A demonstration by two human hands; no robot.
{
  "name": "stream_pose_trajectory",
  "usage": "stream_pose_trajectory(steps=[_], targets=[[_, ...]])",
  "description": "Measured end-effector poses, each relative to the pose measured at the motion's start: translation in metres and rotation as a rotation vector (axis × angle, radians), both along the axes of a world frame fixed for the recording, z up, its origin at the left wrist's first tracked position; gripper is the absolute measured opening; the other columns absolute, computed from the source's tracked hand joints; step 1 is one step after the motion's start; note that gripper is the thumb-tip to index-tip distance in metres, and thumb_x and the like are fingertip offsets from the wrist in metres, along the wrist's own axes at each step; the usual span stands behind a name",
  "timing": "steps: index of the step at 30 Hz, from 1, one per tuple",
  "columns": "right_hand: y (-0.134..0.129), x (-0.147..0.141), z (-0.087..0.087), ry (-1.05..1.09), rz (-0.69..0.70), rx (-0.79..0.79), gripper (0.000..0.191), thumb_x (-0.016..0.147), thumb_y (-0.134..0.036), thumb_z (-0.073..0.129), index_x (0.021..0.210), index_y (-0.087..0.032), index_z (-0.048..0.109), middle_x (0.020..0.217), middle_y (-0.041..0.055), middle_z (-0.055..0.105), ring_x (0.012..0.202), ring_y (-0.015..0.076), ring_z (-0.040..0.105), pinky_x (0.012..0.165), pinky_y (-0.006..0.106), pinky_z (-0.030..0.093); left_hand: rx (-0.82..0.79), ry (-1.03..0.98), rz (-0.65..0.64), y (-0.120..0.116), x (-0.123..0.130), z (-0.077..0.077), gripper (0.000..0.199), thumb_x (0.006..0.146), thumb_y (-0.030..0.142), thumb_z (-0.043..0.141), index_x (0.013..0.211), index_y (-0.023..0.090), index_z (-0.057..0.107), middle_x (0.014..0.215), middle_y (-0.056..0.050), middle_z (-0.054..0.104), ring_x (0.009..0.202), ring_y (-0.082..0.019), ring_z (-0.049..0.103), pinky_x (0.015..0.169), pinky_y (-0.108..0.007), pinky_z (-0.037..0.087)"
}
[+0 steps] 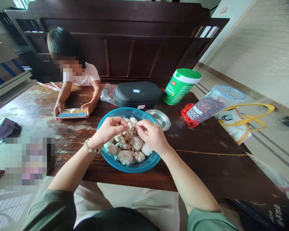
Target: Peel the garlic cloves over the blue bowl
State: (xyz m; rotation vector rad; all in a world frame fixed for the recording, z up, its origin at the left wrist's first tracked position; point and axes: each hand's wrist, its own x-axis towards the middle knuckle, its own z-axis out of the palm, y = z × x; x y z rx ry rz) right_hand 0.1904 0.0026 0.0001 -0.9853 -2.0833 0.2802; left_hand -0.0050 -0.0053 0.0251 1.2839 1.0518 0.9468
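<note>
A blue plastic bowl (132, 169) full of whitish garlic bulbs (126, 156) stands near the table's front edge. Over the bowl's far half, my left hand (113, 128) and my right hand (150, 133) face each other with bent fingers. Between their fingertips is a garlic bulb (131, 126), partly hidden, and both hands seem to pinch at it. A beaded bracelet (88, 146) circles my left wrist. Just behind the bowl on the right sits a shallow metal dish (162, 118), its near side covered by the bowl and my right hand.
Behind the bowl lies a black case (137, 93). A green canister (180, 88) and a clear jar of dark contents (207, 104) stand to the right on the wooden table (207, 166). Across the table, a person (80, 75) holds a phone (72, 113). A cap (6, 128) lies far left.
</note>
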Motion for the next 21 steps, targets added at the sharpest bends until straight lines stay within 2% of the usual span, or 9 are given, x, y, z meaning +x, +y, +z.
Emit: stream_pose_trajectory(steps=[5, 7, 11, 14, 17, 21], targets=[[0.0, 0.0, -0.002, -0.031, 0.081, -0.016, 0.016, 0.089, -0.017, 0.053, 0.103, -0.021, 0.062, 0.095, 0.0049, 0.069, 0.073, 0.0144, 0.064, 0.067, 0.028, 0.053, 0.018, -0.06, 0.03, 0.004, -0.004, -0.005, 0.025, 0.071, 0.035, 0.073, 0.078, 0.012, 0.065, 0.057, 0.005, 0.05, 0.047, -0.002, 0.032, 0.045, -0.017, 0.022], [0.0, 0.0, -0.003, -0.037, 0.104, -0.016, 0.016, 0.091, -0.021, 0.054, 0.105, -0.021, 0.061, 0.097, 0.0054, 0.068, 0.074, 0.0142, 0.064, 0.069, 0.028, 0.053, 0.032, -0.052, 0.033, 0.004, -0.003, -0.004, 0.025, 0.071, 0.035, 0.073, 0.078, 0.012, 0.065, 0.058, 0.005, 0.051, 0.047, -0.002, 0.032, 0.045, -0.017, 0.023], [-0.001, -0.001, -0.002, -0.026, 0.119, -0.008, 0.014, 0.092, -0.025, 0.054, 0.103, -0.021, 0.061, 0.094, 0.005, 0.068, 0.075, 0.0143, 0.063, 0.069, 0.029, 0.053, 0.059, 0.029, -0.009, 0.001, 0.001, -0.002, 0.027, 0.073, 0.037, 0.072, 0.08, 0.012, 0.066, 0.068, 0.0, 0.061, 0.052, -0.004, 0.041, 0.049, -0.018, 0.032], [0.0, -0.001, -0.003, -0.036, 0.129, 0.017, 0.01, 0.091, -0.023, 0.054, 0.094, -0.02, 0.063, 0.087, 0.004, 0.069, 0.073, 0.0144, 0.063, 0.069, 0.028, 0.051, 0.155, 0.122, -0.065, 0.0, 0.003, -0.007, 0.029, 0.076, 0.039, 0.068, 0.082, 0.011, 0.067, 0.075, -0.003, 0.064, 0.062, -0.008, 0.05, 0.058, -0.019, 0.04], [0.0, -0.001, -0.002, -0.054, 0.12, 0.035, 0.01, 0.089, -0.019, 0.054, 0.084, -0.019, 0.062, 0.077, 0.0021, 0.067, 0.068, 0.0139, 0.061, 0.065, 0.027, 0.049, 0.302, 0.24, -0.079, 0.001, 0.003, -0.015, 0.027, 0.082, 0.038, 0.062, 0.087, 0.012, 0.067, 0.075, -0.002, 0.063, 0.063, -0.009, 0.049, 0.057, -0.019, 0.039], [0.0, -0.001, -0.002, -0.053, 0.117, 0.031, 0.01, 0.088, -0.017, 0.053, 0.081, -0.019, 0.061, 0.076, 0.0024, 0.067, 0.067, 0.0141, 0.061, 0.063, 0.027, 0.048, 0.473, 0.411, -0.038, -0.001, 0.003, -0.017, 0.02, 0.085, 0.032, 0.058, 0.086, 0.014, 0.066, 0.073, -0.001, 0.061, 0.062, -0.008, 0.047, 0.055, -0.019, 0.035]])
